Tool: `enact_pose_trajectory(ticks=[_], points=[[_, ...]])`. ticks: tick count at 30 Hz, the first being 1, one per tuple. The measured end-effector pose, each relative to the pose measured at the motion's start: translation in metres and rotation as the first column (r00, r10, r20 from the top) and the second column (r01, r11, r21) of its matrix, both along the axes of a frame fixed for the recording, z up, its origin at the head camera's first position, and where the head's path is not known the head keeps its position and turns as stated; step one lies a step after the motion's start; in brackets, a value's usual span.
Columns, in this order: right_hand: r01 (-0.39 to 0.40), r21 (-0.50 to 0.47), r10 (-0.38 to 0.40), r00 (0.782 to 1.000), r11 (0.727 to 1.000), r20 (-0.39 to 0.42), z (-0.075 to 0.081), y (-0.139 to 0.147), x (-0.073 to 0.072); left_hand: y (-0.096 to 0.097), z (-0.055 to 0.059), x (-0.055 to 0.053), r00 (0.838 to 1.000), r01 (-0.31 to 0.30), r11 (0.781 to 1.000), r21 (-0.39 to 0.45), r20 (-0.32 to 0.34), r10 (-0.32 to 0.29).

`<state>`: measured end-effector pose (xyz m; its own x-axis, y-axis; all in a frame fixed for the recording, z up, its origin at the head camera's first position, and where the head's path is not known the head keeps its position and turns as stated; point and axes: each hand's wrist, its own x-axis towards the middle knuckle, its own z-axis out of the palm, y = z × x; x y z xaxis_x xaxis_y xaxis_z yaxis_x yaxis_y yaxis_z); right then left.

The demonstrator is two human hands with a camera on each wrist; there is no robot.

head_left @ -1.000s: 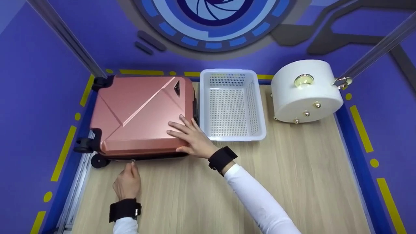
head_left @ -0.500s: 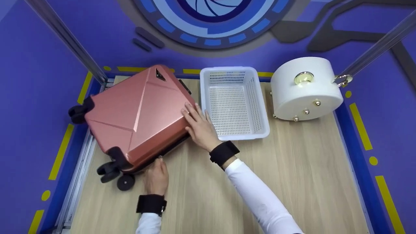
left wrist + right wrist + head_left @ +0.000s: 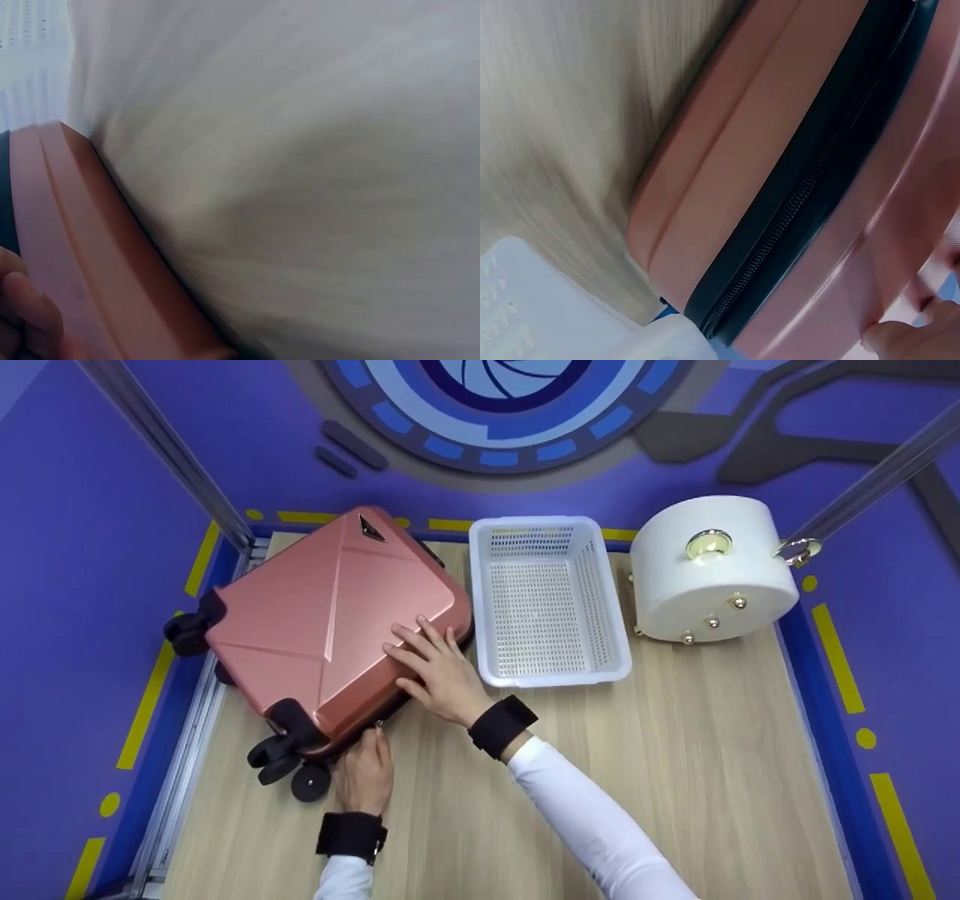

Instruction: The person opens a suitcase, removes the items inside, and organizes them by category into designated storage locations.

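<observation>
A rose-pink hard-shell suitcase (image 3: 277, 592) with black wheels lies flat and slanted at the left of the table. At its near side, my left hand (image 3: 365, 776) pinches a small metal zipper pull (image 3: 379, 724). My right hand (image 3: 446, 682) rests with spread fingers on the near right corner of the shell. The right wrist view shows the black zipper (image 3: 780, 225) running along the side, its teeth together in the visible stretch. In the left wrist view, curled fingers (image 3: 34, 307) are beside the pink side wall.
A white perforated plastic basket (image 3: 487, 679) stands just right of the suitcase. Farther right sits a white round case (image 3: 697, 574) with gold studs and rings. Blue printed walls (image 3: 90, 607) enclose the wooden table (image 3: 697, 780).
The suitcase has turned counterclockwise, its wheeled end swinging toward me. My left hand has moved right along with the zipper pull. My right hand has shifted slightly over the corner.
</observation>
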<state>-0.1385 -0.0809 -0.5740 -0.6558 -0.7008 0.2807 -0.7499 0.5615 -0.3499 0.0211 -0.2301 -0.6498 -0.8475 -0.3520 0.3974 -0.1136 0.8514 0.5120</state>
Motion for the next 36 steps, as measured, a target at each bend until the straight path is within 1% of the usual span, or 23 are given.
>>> enact_pose_trajectory(ticks=[3, 7, 12, 15, 18, 21, 23, 26, 29, 32, 33, 35, 36], points=[[-0.021, -0.029, 0.021, 1.000, 0.999, 0.017, 0.000, 0.002, -0.007, -0.008, 0.000, 0.015, 1.000, -0.015, 1.000, -0.017, 0.000, 0.015], [-0.046, -0.067, 0.048, 0.998, 0.997, 0.034, 0.001, 0.006, -0.022, -0.020, 0.001, 0.033, 0.999, -0.046, 0.997, -0.058, -0.005, 0.046], [-0.073, -0.105, 0.082, 0.993, 0.992, 0.081, 0.000, 0.011, -0.038, -0.038, 0.004, 0.048, 0.998, -0.057, 0.992, -0.113, 0.000, 0.058], [-0.092, -0.127, 0.107, 0.988, 0.988, 0.115, -0.002, 0.012, -0.042, -0.053, 0.004, 0.054, 0.997, -0.072, 0.987, -0.140, -0.006, 0.072], [-0.105, -0.147, 0.126, 0.982, 0.984, 0.141, -0.004, 0.011, -0.042, -0.069, 0.004, 0.058, 0.995, -0.100, 0.984, -0.150, 0.003, 0.101], [-0.104, -0.155, 0.128, 0.979, 0.982, 0.158, -0.004, 0.010, -0.041, -0.082, 0.005, 0.057, 0.989, -0.132, 0.984, -0.123, 0.045, 0.138], [-0.096, -0.152, 0.121, 0.978, 0.984, 0.168, -0.003, 0.009, -0.039, -0.087, 0.006, 0.055, 0.986, -0.150, 0.985, -0.090, 0.065, 0.156], [-0.064, -0.152, 0.092, 0.979, 0.986, 0.184, 0.001, 0.007, -0.034, -0.090, 0.006, 0.051, 0.986, -0.156, 0.987, -0.035, 0.062, 0.158], [0.014, -0.140, 0.008, 0.987, 0.990, 0.160, 0.003, 0.003, -0.021, -0.088, 0.004, 0.049, 0.991, -0.134, 0.991, -0.003, 0.029, 0.134], [0.107, -0.111, -0.092, 0.986, 0.988, 0.136, 0.002, -0.006, 0.003, -0.084, 0.002, 0.049, 0.991, -0.130, 0.991, 0.014, -0.010, 0.130], [0.124, -0.099, -0.110, 0.984, 0.987, 0.138, 0.001, -0.010, 0.013, -0.082, 0.000, 0.048, 0.991, -0.130, 0.991, 0.018, -0.026, 0.130], [0.118, -0.086, -0.103, 0.982, 0.989, 0.157, -0.001, -0.019, 0.034, -0.079, -0.002, 0.048, 0.989, -0.135, 0.990, 0.028, -0.059, 0.137], [0.098, -0.084, -0.083, 0.981, 0.992, 0.174, -0.001, -0.023, 0.043, -0.077, -0.004, 0.048, 0.988, -0.134, 0.990, 0.031, -0.074, 0.136]])
